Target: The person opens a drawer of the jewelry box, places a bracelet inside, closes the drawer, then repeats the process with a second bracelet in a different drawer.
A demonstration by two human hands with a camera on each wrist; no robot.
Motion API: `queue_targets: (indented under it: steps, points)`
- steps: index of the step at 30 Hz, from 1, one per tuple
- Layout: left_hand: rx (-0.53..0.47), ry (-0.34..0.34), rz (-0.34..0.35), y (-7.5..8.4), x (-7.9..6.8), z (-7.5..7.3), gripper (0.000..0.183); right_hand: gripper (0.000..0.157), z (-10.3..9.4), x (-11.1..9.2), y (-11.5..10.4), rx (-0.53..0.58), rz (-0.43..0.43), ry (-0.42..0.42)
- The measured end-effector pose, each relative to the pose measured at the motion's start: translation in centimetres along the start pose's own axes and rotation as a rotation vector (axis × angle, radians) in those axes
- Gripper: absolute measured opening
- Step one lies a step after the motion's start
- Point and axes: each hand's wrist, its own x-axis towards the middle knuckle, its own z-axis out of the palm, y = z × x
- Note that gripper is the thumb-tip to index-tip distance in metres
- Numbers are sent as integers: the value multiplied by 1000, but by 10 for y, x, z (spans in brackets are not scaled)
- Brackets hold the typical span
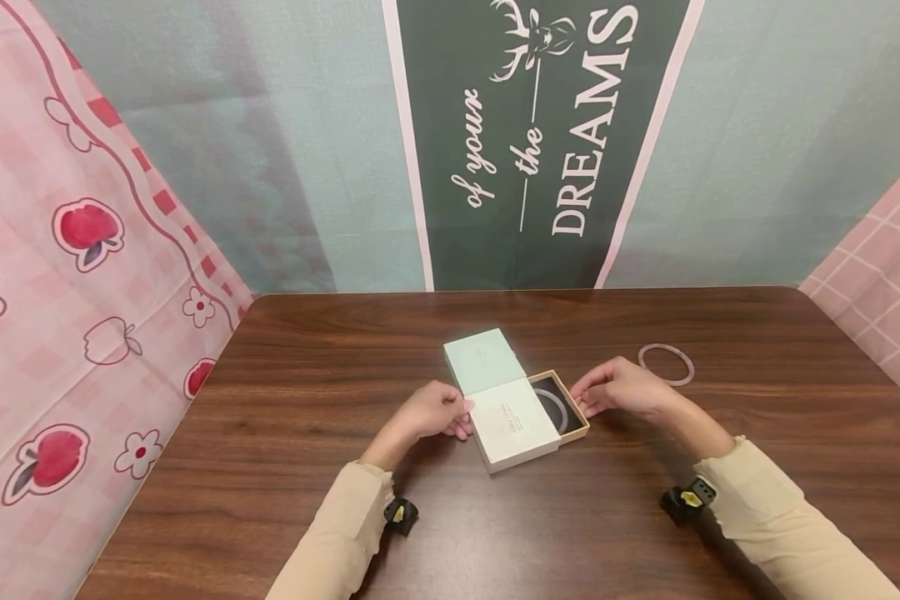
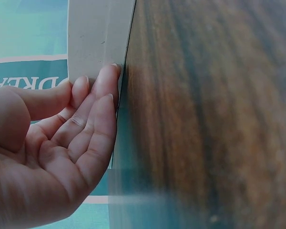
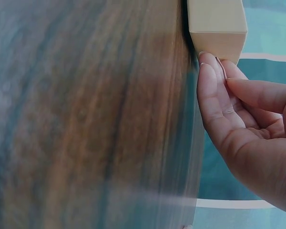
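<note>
The right hand (image 1: 625, 389) pinches a thin tab (image 3: 221, 67) at the right end of a small drawer (image 1: 574, 435), which juts from a white sleeve (image 1: 513, 425) on the worktop (image 1: 330, 367). One bangle (image 1: 560, 404) lies in the drawer. The left hand (image 1: 437, 411) touches the sleeve's left end; whether it grips, I cannot tell. A mint panel (image 1: 483, 358) adjoins the sleeve's far side; a second bangle (image 1: 692, 367) lies far right.
</note>
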Motion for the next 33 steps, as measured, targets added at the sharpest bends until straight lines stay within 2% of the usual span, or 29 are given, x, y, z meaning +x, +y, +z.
queue_targets:
  steps: [6,33]
  points:
    - [-1,-18,9,0,-1,-2,25,19,2,0,-1,2,-5,-4]
    - [0,-2,-3,1,0,-1,24,19,8,4,-6,29,-15,-51]
